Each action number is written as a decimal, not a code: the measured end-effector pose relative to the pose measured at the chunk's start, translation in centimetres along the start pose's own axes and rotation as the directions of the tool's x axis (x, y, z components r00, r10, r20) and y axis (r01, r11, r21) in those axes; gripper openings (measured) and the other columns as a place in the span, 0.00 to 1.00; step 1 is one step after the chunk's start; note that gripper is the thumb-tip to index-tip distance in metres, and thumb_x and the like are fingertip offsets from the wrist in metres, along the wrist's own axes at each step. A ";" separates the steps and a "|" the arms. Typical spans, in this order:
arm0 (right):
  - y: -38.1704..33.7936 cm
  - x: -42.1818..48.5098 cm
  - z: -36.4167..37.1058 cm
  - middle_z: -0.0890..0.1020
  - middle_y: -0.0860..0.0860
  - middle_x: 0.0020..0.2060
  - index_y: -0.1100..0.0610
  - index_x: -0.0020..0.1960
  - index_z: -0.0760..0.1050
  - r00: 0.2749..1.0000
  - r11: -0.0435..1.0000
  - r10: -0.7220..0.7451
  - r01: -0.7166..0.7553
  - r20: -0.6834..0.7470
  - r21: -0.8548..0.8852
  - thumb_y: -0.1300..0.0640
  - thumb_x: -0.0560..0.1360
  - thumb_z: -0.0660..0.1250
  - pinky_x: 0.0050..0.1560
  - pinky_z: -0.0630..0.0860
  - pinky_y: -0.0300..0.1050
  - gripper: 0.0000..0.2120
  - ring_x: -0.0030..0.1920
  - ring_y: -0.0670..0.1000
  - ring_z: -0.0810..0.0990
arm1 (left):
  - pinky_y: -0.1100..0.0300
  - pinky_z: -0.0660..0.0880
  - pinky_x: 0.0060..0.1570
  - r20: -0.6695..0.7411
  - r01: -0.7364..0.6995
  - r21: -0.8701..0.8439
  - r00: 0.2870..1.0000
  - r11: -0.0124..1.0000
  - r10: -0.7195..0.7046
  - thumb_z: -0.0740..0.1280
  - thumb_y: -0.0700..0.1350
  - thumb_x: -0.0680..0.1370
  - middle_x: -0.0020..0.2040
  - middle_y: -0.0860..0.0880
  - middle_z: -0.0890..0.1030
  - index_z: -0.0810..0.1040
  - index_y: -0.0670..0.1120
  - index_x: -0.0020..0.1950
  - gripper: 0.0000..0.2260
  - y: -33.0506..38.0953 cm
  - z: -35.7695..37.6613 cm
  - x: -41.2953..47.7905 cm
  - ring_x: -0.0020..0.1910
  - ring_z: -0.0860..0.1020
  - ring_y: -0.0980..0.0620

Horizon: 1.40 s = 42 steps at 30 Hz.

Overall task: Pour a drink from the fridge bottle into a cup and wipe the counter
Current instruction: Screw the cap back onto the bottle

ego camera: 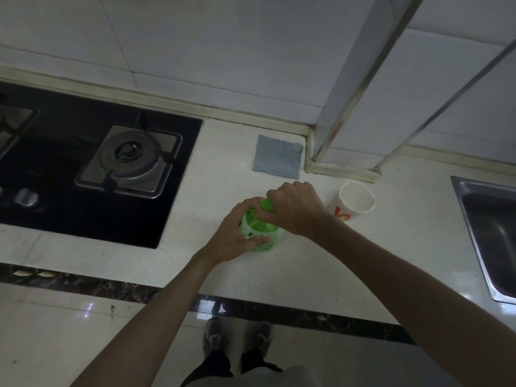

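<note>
Left hand [233, 233] clasps the green plastic bottle [258, 229] steady on the bench; right hand [296, 206] pinches its green cap [266, 205] to unscrew, white paper cup [354, 201] waiting at three o'clock.

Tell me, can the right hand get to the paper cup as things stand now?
Probably yes: the cup stands just beside the right hand, nothing between them, but that hand grips the bottle cap.
</note>
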State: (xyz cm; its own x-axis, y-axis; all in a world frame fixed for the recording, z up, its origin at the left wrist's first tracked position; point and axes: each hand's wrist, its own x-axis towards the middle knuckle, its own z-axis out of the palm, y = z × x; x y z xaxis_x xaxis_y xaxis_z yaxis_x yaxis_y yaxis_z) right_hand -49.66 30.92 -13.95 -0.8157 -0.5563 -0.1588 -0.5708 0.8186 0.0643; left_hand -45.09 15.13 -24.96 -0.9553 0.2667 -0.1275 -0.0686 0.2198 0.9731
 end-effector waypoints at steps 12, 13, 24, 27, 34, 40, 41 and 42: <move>2.3 -0.5 -0.1 0.80 0.57 0.54 0.62 0.66 0.71 0.926 0.916 -0.374 0.378 -0.051 0.134 0.55 0.81 0.65 0.44 0.70 0.43 0.16 0.51 0.55 0.79 | 0.48 0.76 0.63 0.007 0.016 0.000 1.000 1.000 -0.016 0.80 0.45 0.68 0.64 0.52 0.76 0.67 0.55 0.71 0.35 -0.7 0.0 0.2 0.62 0.76 0.54; 2.2 -0.5 -0.1 0.80 0.56 0.52 0.61 0.64 0.72 0.927 0.922 -0.369 0.373 -0.062 0.102 0.52 0.82 0.63 0.42 0.70 0.43 0.16 0.49 0.54 0.79 | 0.48 0.76 0.63 0.010 0.019 -0.004 1.000 1.000 -0.019 0.80 0.45 0.68 0.65 0.52 0.76 0.67 0.54 0.72 0.36 -0.8 0.0 0.2 0.63 0.76 0.53; 0.7 0.2 2.5 0.73 0.50 0.29 0.59 0.42 0.77 0.972 0.993 -0.036 0.062 -0.234 0.105 0.42 0.80 0.59 0.33 0.69 0.43 0.21 0.28 0.52 0.71 | 0.51 0.77 0.60 -0.029 -0.005 0.011 1.000 1.000 0.005 0.78 0.50 0.68 0.65 0.51 0.74 0.67 0.61 0.69 0.34 -0.7 0.7 0.2 0.63 0.75 0.52; 0.8 -1.7 4.1 0.77 0.50 0.33 0.57 0.45 0.75 0.947 0.926 0.101 0.022 -0.304 0.377 0.36 0.76 0.60 0.34 0.76 0.48 0.23 0.31 0.52 0.74 | 0.54 0.75 0.62 -0.031 -0.012 0.015 0.999 1.000 0.012 0.79 0.47 0.68 0.67 0.51 0.72 0.65 0.64 0.67 0.35 -0.6 0.9 0.0 0.65 0.73 0.55; 0.8 -7.1 11.1 0.67 0.56 0.70 0.51 0.74 0.60 0.945 0.725 0.160 0.085 -0.287 0.683 0.47 0.69 0.77 0.64 0.73 0.42 0.40 0.66 0.46 0.68 | 0.58 0.72 0.66 0.041 0.020 -0.026 0.999 0.999 -0.019 0.81 0.46 0.67 0.73 0.55 0.68 0.55 0.68 0.76 0.48 -0.5 0.2 -0.1 0.70 0.70 0.58; 0.7 -6.6 14.4 0.53 0.62 0.78 0.48 0.78 0.52 0.934 0.790 0.130 0.105 -0.332 0.604 0.55 0.69 0.78 0.70 0.65 0.53 0.48 0.76 0.57 0.61 | 0.57 0.74 0.65 0.117 0.098 -0.040 0.989 0.994 -0.093 0.81 0.37 0.66 0.71 0.55 0.70 0.55 0.59 0.77 0.50 -3.3 0.0 -0.2 0.70 0.71 0.56; 0.7 -6.3 14.6 0.53 0.62 0.78 0.48 0.78 0.51 0.932 0.790 0.129 0.111 -0.340 0.603 0.56 0.70 0.78 0.70 0.65 0.55 0.47 0.77 0.60 0.60 | 0.57 0.75 0.65 0.115 0.108 -0.037 0.988 0.993 -0.104 0.80 0.36 0.66 0.69 0.56 0.72 0.57 0.61 0.74 0.47 -3.6 0.2 0.0 0.69 0.72 0.54; 0.6 -5.9 14.8 0.53 0.62 0.78 0.49 0.78 0.52 0.927 0.785 0.131 0.119 -0.350 0.608 0.56 0.70 0.77 0.70 0.66 0.57 0.46 0.77 0.61 0.60 | 0.58 0.76 0.63 0.104 0.113 -0.041 0.989 0.993 -0.109 0.79 0.36 0.67 0.67 0.56 0.72 0.59 0.61 0.71 0.44 -3.7 0.3 0.2 0.67 0.73 0.55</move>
State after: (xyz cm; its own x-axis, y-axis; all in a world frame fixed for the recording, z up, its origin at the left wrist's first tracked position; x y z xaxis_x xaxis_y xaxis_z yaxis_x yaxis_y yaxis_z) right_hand -43.77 36.83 -27.53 -0.8644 -0.4586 0.2062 -0.4874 0.6634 -0.5678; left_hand -44.91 14.69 -28.63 -0.9072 0.3372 -0.2517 -0.1880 0.2102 0.9594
